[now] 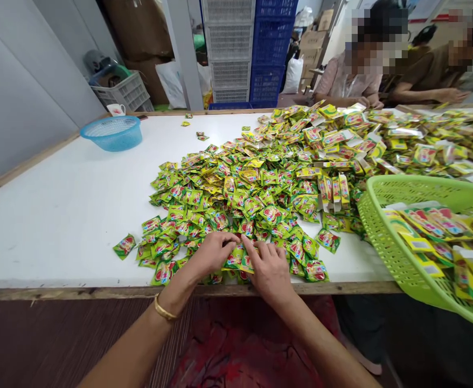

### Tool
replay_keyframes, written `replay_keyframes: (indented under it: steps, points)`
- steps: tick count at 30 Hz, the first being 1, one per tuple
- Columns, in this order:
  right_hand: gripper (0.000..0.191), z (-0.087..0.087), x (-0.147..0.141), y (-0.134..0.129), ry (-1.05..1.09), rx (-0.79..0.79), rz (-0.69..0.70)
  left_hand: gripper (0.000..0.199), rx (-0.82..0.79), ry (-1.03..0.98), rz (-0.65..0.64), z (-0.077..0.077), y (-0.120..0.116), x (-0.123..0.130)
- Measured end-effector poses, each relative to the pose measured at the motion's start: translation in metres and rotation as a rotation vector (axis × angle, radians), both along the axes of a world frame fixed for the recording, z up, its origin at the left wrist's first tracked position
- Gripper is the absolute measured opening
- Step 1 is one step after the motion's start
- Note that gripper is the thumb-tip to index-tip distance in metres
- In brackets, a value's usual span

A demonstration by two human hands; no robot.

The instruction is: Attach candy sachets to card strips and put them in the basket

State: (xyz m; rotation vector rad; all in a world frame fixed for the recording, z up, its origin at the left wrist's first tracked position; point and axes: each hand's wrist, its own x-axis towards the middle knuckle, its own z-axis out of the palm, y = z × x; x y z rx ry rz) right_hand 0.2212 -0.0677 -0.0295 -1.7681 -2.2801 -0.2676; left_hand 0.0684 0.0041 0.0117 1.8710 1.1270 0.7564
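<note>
A heap of small green and yellow packets [272,214] spreads over the white table [58,215]. At the heap's near edge, my left hand [214,250] is bent with its thumb and fingertips pressed together; what they hold is too small to name. Just to the right, my right hand [269,264] has its index finger stretched toward the left fingertips and its other fingers curled loosely over the packets. Between the two hands lie green packets [234,260]. A gold bracelet [164,308] circles my left wrist.
A green basket [390,258] of flat boxes overhangs the table's front right edge. Small boxes [343,137] are piled at the back right. A blue basket [113,134] stands at the back left. Two people sit across the table, with stacked crates [228,48] behind it.
</note>
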Motion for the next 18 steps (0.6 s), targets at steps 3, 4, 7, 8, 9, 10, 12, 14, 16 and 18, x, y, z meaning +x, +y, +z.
replay_keyframes:
  steps: [3,4,7,8,9,10,12,14,16,18]
  points:
    - [0.068,0.0,0.001,-0.001,0.003,-0.001,-0.008,0.021,0.027,0.072,-0.01,0.005,0.004,0.008]
    - [0.068,0.0,0.001,-0.001,0.007,0.002,-0.012,0.021,0.016,0.08,-0.028,0.006,0.005,0.01]
    - [0.069,0.0,0.002,-0.001,0.025,0.006,-0.014,0.014,-0.106,0.018,-0.019,0.003,0.007,0.015]
    - [0.069,0.0,0.002,-0.001,0.034,0.008,-0.014,0.014,-0.146,-0.027,0.038,0.001,0.007,0.016]
    - [0.069,0.0,0.002,-0.001,0.044,0.011,-0.012,0.017,-0.171,-0.078,0.111,-0.001,0.006,0.016]
    - [0.069,-0.001,0.003,0.0,0.053,0.016,-0.009,0.019,-0.188,-0.128,0.179,-0.004,0.004,0.016]
    - [0.07,-0.001,0.003,0.0,0.072,0.036,-0.01,0.02,-0.233,-0.213,0.221,-0.007,-0.001,0.012]
    - [0.072,-0.002,0.003,0.0,0.08,0.062,-0.026,0.022,-0.285,-0.248,0.164,-0.007,-0.006,0.005]
    - [0.072,-0.002,0.002,0.0,0.078,0.08,-0.036,0.026,-0.31,-0.206,0.136,-0.005,-0.01,-0.001]
    - [0.073,-0.002,0.001,0.0,0.064,0.083,-0.029,0.028,-0.288,-0.125,0.179,-0.002,-0.013,-0.001]
